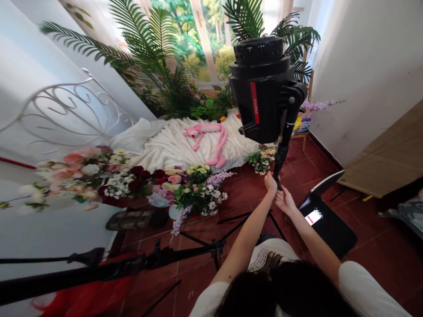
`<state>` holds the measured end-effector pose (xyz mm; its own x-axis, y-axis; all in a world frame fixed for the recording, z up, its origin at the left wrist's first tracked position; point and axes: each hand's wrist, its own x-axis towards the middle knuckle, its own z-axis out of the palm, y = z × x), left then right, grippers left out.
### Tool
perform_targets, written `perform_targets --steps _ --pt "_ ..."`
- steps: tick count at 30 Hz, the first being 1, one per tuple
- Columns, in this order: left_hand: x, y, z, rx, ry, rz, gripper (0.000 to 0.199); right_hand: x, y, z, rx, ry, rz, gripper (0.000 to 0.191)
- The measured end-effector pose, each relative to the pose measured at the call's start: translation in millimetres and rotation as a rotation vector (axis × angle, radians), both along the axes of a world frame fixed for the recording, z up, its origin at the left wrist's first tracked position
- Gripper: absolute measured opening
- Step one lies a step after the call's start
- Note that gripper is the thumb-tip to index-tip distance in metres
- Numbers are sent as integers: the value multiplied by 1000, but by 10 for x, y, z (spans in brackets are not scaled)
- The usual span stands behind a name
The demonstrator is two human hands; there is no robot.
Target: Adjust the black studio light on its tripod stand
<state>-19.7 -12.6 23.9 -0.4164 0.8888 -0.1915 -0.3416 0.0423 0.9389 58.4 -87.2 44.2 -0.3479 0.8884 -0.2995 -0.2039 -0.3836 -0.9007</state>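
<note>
A black studio light (259, 94) with a red label stands on a black stand pole (282, 154) in front of me. My left hand (270, 183) is wrapped round the pole below the light. Just below and to the right, my right hand (284, 199) is at the pole too, its fingers curled against the lower part. The exact spot under its fingers is partly hidden. Behind the light, a pink plush toy (211, 128) lies on a white blanket (165, 145).
Artificial flowers (194, 185) line the bed's near side. Another black stand (132, 264) crosses the lower left, with tripod legs over the red tiled floor. At right, a black chair (333, 229) holds a lit phone (313, 217). Palm leaves (142, 39) rise behind.
</note>
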Motion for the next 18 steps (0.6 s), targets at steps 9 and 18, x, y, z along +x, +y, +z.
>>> perform_targets --steps 9,18 --pt "9 -6 18 -37 -5 -15 52 207 65 17 104 -464 45 61" --pt "-16 21 -39 -10 24 -14 52 381 71 201 616 -1140 103 42"
